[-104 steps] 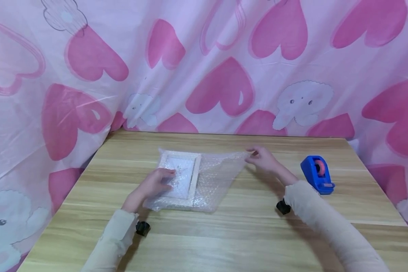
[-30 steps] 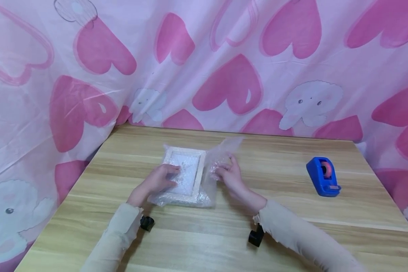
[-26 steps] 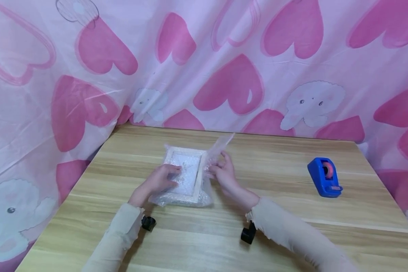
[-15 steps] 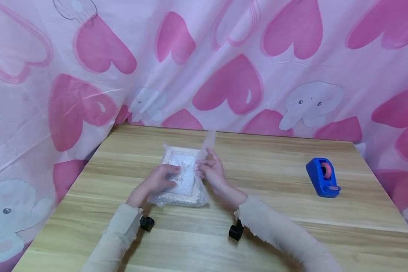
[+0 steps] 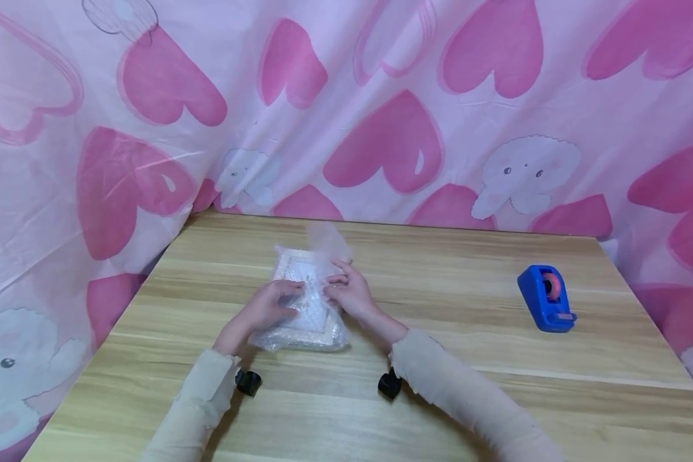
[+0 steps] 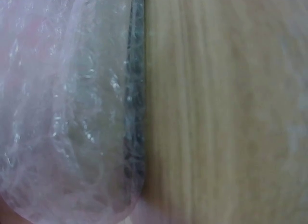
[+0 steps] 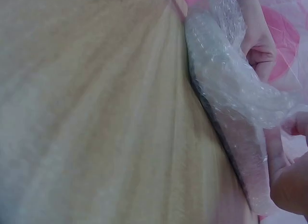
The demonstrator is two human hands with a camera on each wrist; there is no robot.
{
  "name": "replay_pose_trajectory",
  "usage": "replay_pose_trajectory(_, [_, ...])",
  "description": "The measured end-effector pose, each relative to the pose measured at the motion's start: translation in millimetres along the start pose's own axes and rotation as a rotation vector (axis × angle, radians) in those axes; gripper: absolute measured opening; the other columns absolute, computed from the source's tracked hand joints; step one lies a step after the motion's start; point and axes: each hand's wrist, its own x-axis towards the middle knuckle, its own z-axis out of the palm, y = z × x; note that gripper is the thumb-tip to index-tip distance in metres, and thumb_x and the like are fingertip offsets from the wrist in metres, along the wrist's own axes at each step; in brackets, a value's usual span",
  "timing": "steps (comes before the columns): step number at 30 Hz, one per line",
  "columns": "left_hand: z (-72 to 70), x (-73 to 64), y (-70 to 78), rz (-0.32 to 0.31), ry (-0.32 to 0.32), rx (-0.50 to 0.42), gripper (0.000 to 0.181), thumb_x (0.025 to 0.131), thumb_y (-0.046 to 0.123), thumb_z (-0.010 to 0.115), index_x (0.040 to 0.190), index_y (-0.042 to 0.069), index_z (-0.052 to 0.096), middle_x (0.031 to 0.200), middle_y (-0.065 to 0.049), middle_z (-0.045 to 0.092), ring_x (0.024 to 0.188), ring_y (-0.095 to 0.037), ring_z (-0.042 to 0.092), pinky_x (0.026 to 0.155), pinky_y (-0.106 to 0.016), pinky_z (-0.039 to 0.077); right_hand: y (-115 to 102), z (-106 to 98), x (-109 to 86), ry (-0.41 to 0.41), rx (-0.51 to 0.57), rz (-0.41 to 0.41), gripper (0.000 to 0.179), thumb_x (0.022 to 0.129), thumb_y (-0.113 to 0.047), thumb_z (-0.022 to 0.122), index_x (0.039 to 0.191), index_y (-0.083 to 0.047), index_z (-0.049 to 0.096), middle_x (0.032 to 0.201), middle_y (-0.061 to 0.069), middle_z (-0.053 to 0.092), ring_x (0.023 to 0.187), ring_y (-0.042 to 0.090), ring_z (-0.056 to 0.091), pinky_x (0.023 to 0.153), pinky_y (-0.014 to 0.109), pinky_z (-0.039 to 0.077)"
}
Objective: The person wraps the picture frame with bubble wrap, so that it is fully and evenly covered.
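A pale picture frame (image 5: 297, 260) lies on the table inside clear bubble wrap (image 5: 329, 240). Over its left side, my left hand (image 5: 265, 307) rests with fingers and thumb on the wrapped face. My right hand (image 5: 353, 295) pinches the loose flap of wrap above the frame's right side, and the flap's far corner stands up past the fingers. In the left wrist view the wrapped frame (image 6: 96, 104) shows a dark side edge. The right wrist view has the bubble wrap (image 7: 226, 65) bulging over the frame's edge, with the left hand (image 7: 260, 46) behind it and the right hand (image 7: 291, 180) in front.
A blue tape dispenser (image 5: 545, 300) with a pink roll stands on the right part of the wooden table (image 5: 468, 398). A pink curtain (image 5: 381, 77) with hearts hangs behind and at the sides. Black wrist cameras (image 5: 389, 385) hang below both sleeves.
My right hand has carried the wrap's loose flap leftward from beyond the frame's right side to over its face. The left hand has stayed on the frame.
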Motion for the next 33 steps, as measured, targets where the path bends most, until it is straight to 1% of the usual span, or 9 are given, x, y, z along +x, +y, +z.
replay_pose_trajectory(3, [0.2, -0.3, 0.4, 0.008, 0.003, 0.007, 0.04, 0.07, -0.002, 0.071, 0.108, -0.009, 0.06, 0.119, -0.019, 0.057, 0.112, -0.037, 0.049, 0.098, -0.049, 0.036, 0, -1, 2.0, -0.041, -0.069, -0.028, 0.067, 0.075, 0.01, 0.059, 0.137, -0.001, 0.035, 0.101, 0.025, 0.061, 0.068, 0.015, 0.062, 0.061, 0.028, 0.056])
replay_pose_trajectory(5, [0.4, -0.5, 0.1, 0.017, 0.005, 0.017, 0.04, 0.07, -0.002, 0.071, 0.108, -0.009, 0.06, 0.119, -0.02, 0.057, 0.112, -0.038, 0.049, 0.097, -0.049, 0.037, -1, -1, 3.2, -0.07, -0.15, -0.061, 0.063, 0.075, 0.009, 0.06, 0.134, 0.001, 0.038, 0.098, 0.024, 0.062, 0.07, 0.019, 0.064, 0.062, 0.027, 0.056])
replay_pose_trajectory(9, [1.4, -0.9, -1.6, 0.031, 0.012, 0.017, 0.04, 0.07, -0.003, 0.071, 0.108, -0.01, 0.06, 0.119, -0.021, 0.057, 0.112, -0.039, 0.049, 0.097, -0.05, 0.037, -3, -2, 4.4, -0.108, -0.339, -0.148, 0.053, 0.074, 0.005, 0.063, 0.124, 0.006, 0.048, 0.091, 0.02, 0.066, 0.076, 0.024, 0.066, 0.065, 0.023, 0.055])
replay_pose_trajectory(12, [2.3, -1.0, -3.1, 0.036, 0.018, 0.002, 0.041, 0.069, -0.003, 0.071, 0.108, -0.01, 0.06, 0.118, -0.021, 0.057, 0.112, -0.039, 0.049, 0.097, -0.05, 0.036, -5, -2, 4.9, -0.122, -0.424, -0.182, 0.043, 0.074, 0.002, 0.064, 0.116, 0.006, 0.056, 0.089, 0.018, 0.067, 0.078, 0.024, 0.066, 0.066, 0.021, 0.054])
replay_pose_trajectory(15, [2.6, -0.7, -4.1, 0.041, 0.021, 0.004, 0.041, 0.07, -0.003, 0.071, 0.108, -0.01, 0.059, 0.119, -0.022, 0.056, 0.111, -0.039, 0.049, 0.097, -0.05, 0.036, -7, -2, 5.1, -0.13, -0.448, -0.179, 0.035, 0.075, 0.0, 0.065, 0.11, 0.006, 0.06, 0.089, 0.017, 0.067, 0.079, 0.023, 0.066, 0.065, 0.02, 0.053])
replay_pose_trajectory(19, [2.2, -0.5, -2.7, 0.022, 0.018, 0.008, 0.042, 0.07, -0.002, 0.071, 0.11, -0.01, 0.059, 0.12, -0.021, 0.056, 0.113, -0.038, 0.048, 0.098, -0.049, 0.035, -7, -3, 5.0, -0.143, -0.434, -0.174, 0.033, 0.075, -0.002, 0.068, 0.107, 0.007, 0.062, 0.091, 0.018, 0.067, 0.08, 0.024, 0.066, 0.066, 0.02, 0.053])
replay_pose_trajectory(27, [1.9, -3.1, 2.0, -0.023, 0.011, 0.013, 0.043, 0.072, 0.0, 0.07, 0.112, -0.008, 0.058, 0.123, -0.022, 0.053, 0.116, -0.04, 0.045, 0.1, -0.052, 0.032, -3, -7, 1.9, -0.202, -0.461, -0.144, 0.04, 0.076, -0.02, 0.073, 0.108, 0.001, 0.063, 0.101, 0.013, 0.067, 0.084, 0.018, 0.066, 0.072, 0.018, 0.052])
replay_pose_trajectory(29, [1.9, -3.2, 2.4, -0.026, 0.01, 0.018, 0.042, 0.072, 0.001, 0.07, 0.111, -0.008, 0.059, 0.123, -0.023, 0.053, 0.115, -0.04, 0.046, 0.1, -0.052, 0.032, -2, -9, 0.9, -0.235, -0.455, -0.144, 0.04, 0.077, -0.019, 0.072, 0.11, 0.001, 0.063, 0.104, 0.014, 0.066, 0.087, 0.018, 0.065, 0.073, 0.019, 0.052])
replay_pose_trajectory(33, [1.8, -3.1, 0.8, -0.018, 0.01, 0.025, 0.041, 0.072, 0.001, 0.07, 0.11, -0.009, 0.059, 0.121, -0.024, 0.053, 0.114, -0.04, 0.047, 0.1, -0.051, 0.033, -1, -14, 1.0, -0.325, -0.396, -0.148, 0.039, 0.078, -0.007, 0.068, 0.114, 0.005, 0.059, 0.11, 0.018, 0.062, 0.095, 0.023, 0.063, 0.079, 0.02, 0.051])
